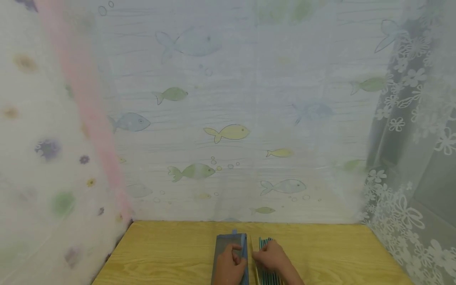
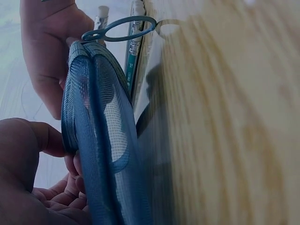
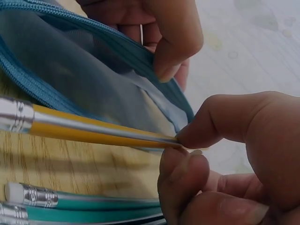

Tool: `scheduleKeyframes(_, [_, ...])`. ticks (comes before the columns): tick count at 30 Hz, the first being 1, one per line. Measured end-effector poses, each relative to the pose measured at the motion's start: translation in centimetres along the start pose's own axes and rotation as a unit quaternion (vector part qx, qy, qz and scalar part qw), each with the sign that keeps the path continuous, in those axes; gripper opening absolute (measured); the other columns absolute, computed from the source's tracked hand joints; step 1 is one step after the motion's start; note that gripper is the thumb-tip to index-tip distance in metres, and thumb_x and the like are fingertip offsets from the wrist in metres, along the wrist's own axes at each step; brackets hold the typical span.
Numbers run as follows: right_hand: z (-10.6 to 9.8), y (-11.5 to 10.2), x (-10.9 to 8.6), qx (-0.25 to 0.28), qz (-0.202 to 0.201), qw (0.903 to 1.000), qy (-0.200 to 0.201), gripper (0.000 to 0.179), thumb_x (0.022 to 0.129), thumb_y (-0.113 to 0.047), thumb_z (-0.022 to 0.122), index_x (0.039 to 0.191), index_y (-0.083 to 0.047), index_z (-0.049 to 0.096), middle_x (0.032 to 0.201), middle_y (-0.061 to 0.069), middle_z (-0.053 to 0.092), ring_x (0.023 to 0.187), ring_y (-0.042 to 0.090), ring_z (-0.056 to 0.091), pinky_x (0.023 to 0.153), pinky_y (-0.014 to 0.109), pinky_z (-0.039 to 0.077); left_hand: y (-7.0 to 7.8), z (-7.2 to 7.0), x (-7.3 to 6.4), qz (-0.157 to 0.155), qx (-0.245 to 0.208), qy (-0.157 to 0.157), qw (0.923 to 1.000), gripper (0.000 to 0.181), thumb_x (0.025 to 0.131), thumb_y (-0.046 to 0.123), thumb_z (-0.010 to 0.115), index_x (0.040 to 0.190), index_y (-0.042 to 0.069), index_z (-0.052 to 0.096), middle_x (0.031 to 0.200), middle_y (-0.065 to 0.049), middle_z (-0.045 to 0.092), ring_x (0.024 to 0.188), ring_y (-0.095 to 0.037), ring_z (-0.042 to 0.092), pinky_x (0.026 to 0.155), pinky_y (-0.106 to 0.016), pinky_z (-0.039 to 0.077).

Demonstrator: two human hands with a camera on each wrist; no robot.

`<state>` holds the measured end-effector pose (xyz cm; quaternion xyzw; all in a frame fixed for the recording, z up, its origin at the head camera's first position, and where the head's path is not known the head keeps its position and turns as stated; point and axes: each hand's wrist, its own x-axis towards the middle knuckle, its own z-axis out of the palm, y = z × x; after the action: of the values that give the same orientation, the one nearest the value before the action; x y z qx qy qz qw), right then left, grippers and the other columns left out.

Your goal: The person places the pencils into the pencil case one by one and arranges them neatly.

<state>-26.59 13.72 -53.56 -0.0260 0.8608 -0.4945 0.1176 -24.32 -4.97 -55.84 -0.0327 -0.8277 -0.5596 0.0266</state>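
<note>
A blue zip pouch (image 3: 89,61) with see-through mesh sides lies in front of me, its zipped mouth spread apart in the right wrist view. My left hand (image 1: 230,266) pinches the pouch's zip edge between thumb and finger. Just right of it, my right hand (image 1: 273,256) pinches a yellow pencil (image 3: 93,126) with a silver stripe and a metal-capped eraser end. That pencil overlaps the pouch's opening in the right wrist view. Beneath the right hand, several green pencils (image 3: 103,202) with white erasers lie side by side on the table.
The wood-grain table (image 1: 171,253) runs up to a fish-print curtain (image 1: 231,190) at the back. A flower-print sheet (image 1: 46,178) hangs on the left and lacy white-flowered fabric (image 1: 402,209) on the right. A blue loop (image 2: 131,29) sticks out from the pouch's end.
</note>
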Motion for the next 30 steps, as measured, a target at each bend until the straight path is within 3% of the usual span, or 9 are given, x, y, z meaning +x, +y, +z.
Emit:
scheduleKeyframes(9, [0.7, -0.7, -0.1, 0.059, -0.007, 0.9976, -0.037, 0.027, 0.084, -0.012, 0.065, 0.058, -0.015, 0.058, 0.048, -0.006, 0.055, 0.04, 0.004, 0.039, 0.041, 0.018, 0.029, 0.2, 0.1, -0.2, 0.001, 0.022, 0.014, 0.9997, 0.036, 0.082, 0.007, 0.068, 0.118, 0.006, 0.066, 0.072, 0.004, 0.055, 0.06, -0.011, 0.049, 0.055, -0.025, 0.039])
scheduleKeyframes(15, [0.9, -1.1, 0.3, 0.05, 0.011, 0.9978, -0.042, 0.025, 0.087, -0.015, 0.066, 0.062, -0.014, 0.062, 0.051, -0.004, 0.06, 0.044, 0.007, 0.046, 0.044, 0.019, 0.032, 0.4, 0.2, -0.4, 0.005, 0.027, 0.026, 0.9993, 0.036, 0.081, 0.008, 0.069, 0.117, 0.008, 0.067, 0.073, 0.005, 0.056, 0.06, -0.01, 0.05, 0.054, -0.025, 0.04])
scheduleKeyframes(24, [1.1, -1.3, 0.7, 0.05, 0.011, 0.9977, -0.046, 0.022, 0.091, -0.017, 0.063, 0.074, -0.006, 0.073, 0.061, 0.0, 0.069, 0.051, 0.009, 0.059, 0.048, 0.021, 0.037, 0.6, 0.1, -0.2, -0.011, 0.023, 0.013, 0.9996, 0.037, 0.083, 0.011, 0.067, 0.12, 0.007, 0.067, 0.075, 0.003, 0.057, 0.061, -0.012, 0.051, 0.055, -0.025, 0.039])
scheduleKeyframes(30, [1.7, -1.3, 0.9, 0.059, 0.002, 0.9966, -0.057, 0.028, 0.092, -0.017, 0.063, 0.065, -0.013, 0.064, 0.057, -0.003, 0.065, 0.052, 0.01, 0.058, 0.051, 0.022, 0.04, 0.6, 0.2, -0.3, -0.016, 0.011, 0.01, 0.9997, 0.036, 0.085, 0.011, 0.066, 0.12, 0.008, 0.067, 0.074, 0.002, 0.056, 0.06, -0.014, 0.049, 0.055, -0.027, 0.04])
